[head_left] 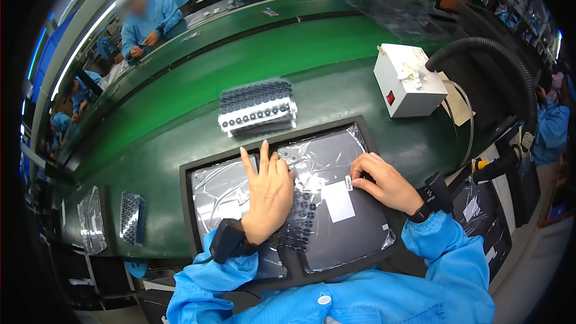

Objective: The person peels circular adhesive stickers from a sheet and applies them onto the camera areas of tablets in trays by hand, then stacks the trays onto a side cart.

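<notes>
A black tray (187, 204) in front of me holds flat dark devices in clear plastic film. My left hand (268, 198) lies over the middle of the tray, fingers stretched out and spread, partly hiding the left device (219, 186). On the right device (360, 231) is a blank white rectangle (338, 201). My right hand (387, 183) is at that device, thumb and index finger closed at a small white label (348, 183). Below my left hand lies a sheet of small black round parts (300, 222).
Behind the tray, a stack of sheets with black round pieces (257, 105) sits on the green bench. A white box (409, 81) with a red switch and black hose (504, 48) stands right. Wrapped items (91, 222) lie left. Co-workers in blue sit across the belt (198, 78).
</notes>
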Action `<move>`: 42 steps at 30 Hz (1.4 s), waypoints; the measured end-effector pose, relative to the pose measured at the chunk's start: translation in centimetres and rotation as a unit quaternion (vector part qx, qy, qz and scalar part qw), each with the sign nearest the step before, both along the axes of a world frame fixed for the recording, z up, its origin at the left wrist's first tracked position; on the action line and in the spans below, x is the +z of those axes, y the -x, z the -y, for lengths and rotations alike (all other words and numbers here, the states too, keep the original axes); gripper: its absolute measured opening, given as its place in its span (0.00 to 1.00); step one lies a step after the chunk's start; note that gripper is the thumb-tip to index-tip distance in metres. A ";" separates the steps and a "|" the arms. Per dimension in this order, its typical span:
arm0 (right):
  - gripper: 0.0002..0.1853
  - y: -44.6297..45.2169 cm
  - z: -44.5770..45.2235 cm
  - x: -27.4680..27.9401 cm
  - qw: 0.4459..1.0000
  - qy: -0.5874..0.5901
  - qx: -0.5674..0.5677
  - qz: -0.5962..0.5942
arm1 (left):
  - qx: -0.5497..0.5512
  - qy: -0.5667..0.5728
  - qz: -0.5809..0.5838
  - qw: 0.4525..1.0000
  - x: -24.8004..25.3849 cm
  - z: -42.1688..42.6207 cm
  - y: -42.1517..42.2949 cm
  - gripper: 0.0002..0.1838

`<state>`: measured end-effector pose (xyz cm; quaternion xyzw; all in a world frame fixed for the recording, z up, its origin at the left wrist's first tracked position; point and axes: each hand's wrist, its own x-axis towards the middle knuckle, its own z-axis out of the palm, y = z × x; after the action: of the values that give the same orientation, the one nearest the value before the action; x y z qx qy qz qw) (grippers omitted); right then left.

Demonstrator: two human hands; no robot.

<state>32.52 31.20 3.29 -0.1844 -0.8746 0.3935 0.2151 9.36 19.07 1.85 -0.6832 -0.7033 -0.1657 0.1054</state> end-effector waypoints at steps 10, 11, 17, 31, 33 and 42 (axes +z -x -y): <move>0.07 -0.4 0.9 -0.5 0.994 -0.078 -0.074 0.007 | -0.049 -0.018 0.112 0.992 -0.4 1.5 -1.5 0.05; 0.07 -0.8 1.0 -0.6 0.994 -0.072 -0.078 0.012 | -0.065 -0.016 0.116 0.991 -0.3 1.5 -1.5 0.06; 0.07 -1.6 1.1 -0.2 0.995 -0.069 -0.065 0.025 | -0.169 0.026 0.129 0.977 0.4 0.9 -0.6 0.07; 0.06 9.5 -2.4 -0.4 0.997 -0.079 0.004 -0.019 | -0.287 0.090 0.033 0.953 2.3 1.6 2.9 0.10; 0.06 9.8 -2.6 -1.6 0.997 -0.072 0.006 -0.017 | -0.295 0.100 0.057 0.949 2.4 1.6 3.1 0.10; 0.06 10.0 -2.6 -1.9 0.997 -0.069 -0.014 -0.023 | -0.293 0.106 0.059 0.948 2.3 1.7 3.1 0.11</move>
<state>22.57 33.77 1.44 -0.1726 -0.8918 0.3334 0.2526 6.22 17.41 4.14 -0.8554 -0.4907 -0.1537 -0.0626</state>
